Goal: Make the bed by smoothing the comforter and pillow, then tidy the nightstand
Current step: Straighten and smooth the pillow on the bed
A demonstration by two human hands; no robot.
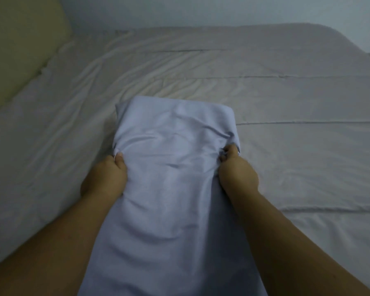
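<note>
Our left grip pinches bunched fabric on the left edge of the long pale-blue cloth-covered pillow, thumb on top. Our right grip clutches the right edge directly opposite, fingers curled into the cloth. The pillow lies between our forearms, its long axis running straight away from us. Its far short end points toward the far side of the bed, and its near end drops out of view. Beneath it spreads the wrinkled pale-grey quilted comforter. A cream padded headboard stands at the upper left.
</note>
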